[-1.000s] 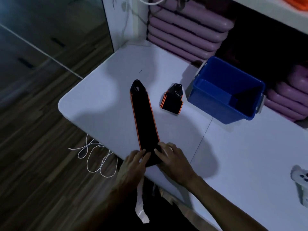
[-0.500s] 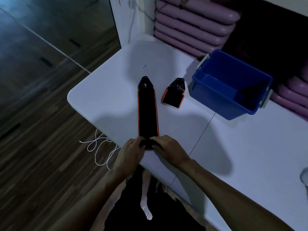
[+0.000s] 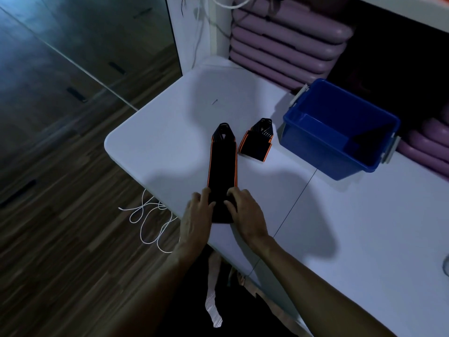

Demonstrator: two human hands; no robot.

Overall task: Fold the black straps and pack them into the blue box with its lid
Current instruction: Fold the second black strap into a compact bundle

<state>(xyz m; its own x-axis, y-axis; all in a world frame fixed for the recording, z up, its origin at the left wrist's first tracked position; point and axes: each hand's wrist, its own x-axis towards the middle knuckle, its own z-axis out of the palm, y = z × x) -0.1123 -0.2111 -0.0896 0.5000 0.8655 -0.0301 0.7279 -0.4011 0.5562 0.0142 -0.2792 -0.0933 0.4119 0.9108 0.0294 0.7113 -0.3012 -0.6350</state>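
Note:
A long black strap with orange edges (image 3: 222, 166) lies flat on the white table (image 3: 364, 227), running away from me. Its near end is turned over into a fold. My left hand (image 3: 198, 215) holds the fold's left side and my right hand (image 3: 243, 212) holds its right side, fingers pressing on the fabric. A second black strap (image 3: 256, 142), folded into a short bundle, rests just right of the long one's far end. The blue box (image 3: 340, 132) stands open at the back right, nothing visible inside it. No lid is in view.
Purple mats (image 3: 286, 45) are stacked against the wall behind the box. A white cord (image 3: 150, 222) lies looped on the wooden floor left of the table edge. A small pale object (image 3: 445, 265) shows at the right frame edge.
Both hands have rolled the strap's near end over and moved it away from me, so the flat part is shorter. The camera view has shifted too.

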